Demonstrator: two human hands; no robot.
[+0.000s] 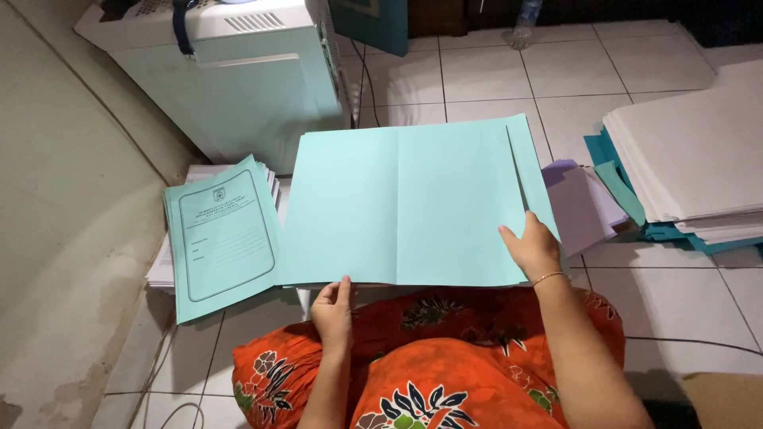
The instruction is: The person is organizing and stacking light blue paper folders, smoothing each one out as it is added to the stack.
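White glossy floor tiles [493, 79] lie bare beyond a printed pale-green paper folder stack [222, 234], then the left hand [334, 311] pinches the near edge of an open, smooth teal card folder [405, 206], whose right flap the right hand [531, 245] presses flat, fingers together, beside a tall white paper pile [691, 159].

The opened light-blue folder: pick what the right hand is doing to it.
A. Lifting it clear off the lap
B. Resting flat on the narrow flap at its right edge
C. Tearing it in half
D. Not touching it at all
B. The right hand lies flat on the right-edge flap of the opened light-blue folder, which is spread on the lap; the left hand pinches its near edge.
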